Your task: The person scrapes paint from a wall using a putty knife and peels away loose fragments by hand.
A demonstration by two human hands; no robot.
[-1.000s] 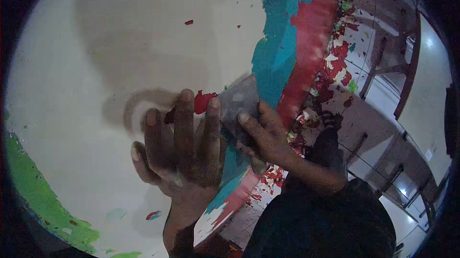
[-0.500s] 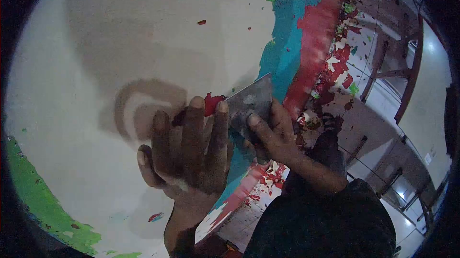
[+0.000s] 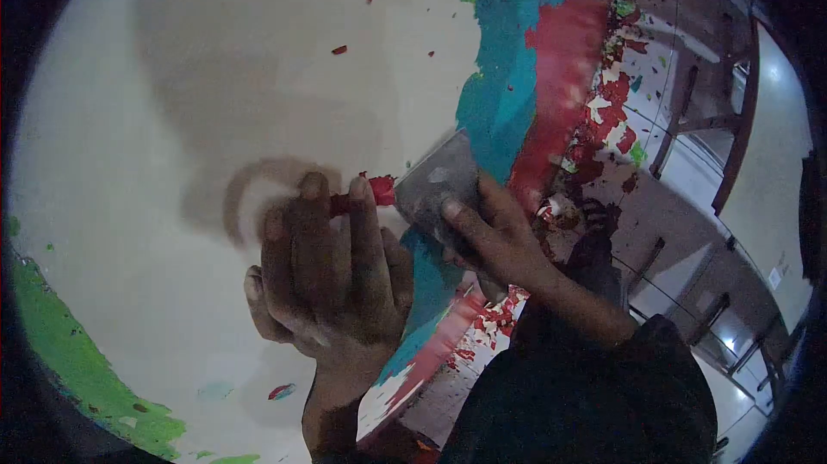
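My right hand (image 3: pixel 504 227) grips a scraper (image 3: pixel 439 180), its thumb pressed on the wide metal blade. The blade lies close against the cream wall (image 3: pixel 215 24), by the ragged border of a teal paint band (image 3: pixel 504 68). To its left, my left hand (image 3: pixel 332 270) is open with fingers stretched out along the wall. A scrap of red paint (image 3: pixel 379 191) shows between its fingertips and the blade's edge, partly behind the fingers. My right hand's lower fingers are hidden behind the scraper.
A red band (image 3: pixel 573 59) runs along the wall's base beside the teal. Paint flakes (image 3: pixel 616 115) litter the tiled floor. At the right stands a table (image 3: pixel 767 171) with dark legs. Green paint (image 3: pixel 82 369) covers the lower left wall; small red chips (image 3: pixel 339 49) show higher up.
Both hands and the scraper have shifted slightly left in view. The blade is turned a little more upright, and the left fingers are closer together. The wall view has also shifted slightly.
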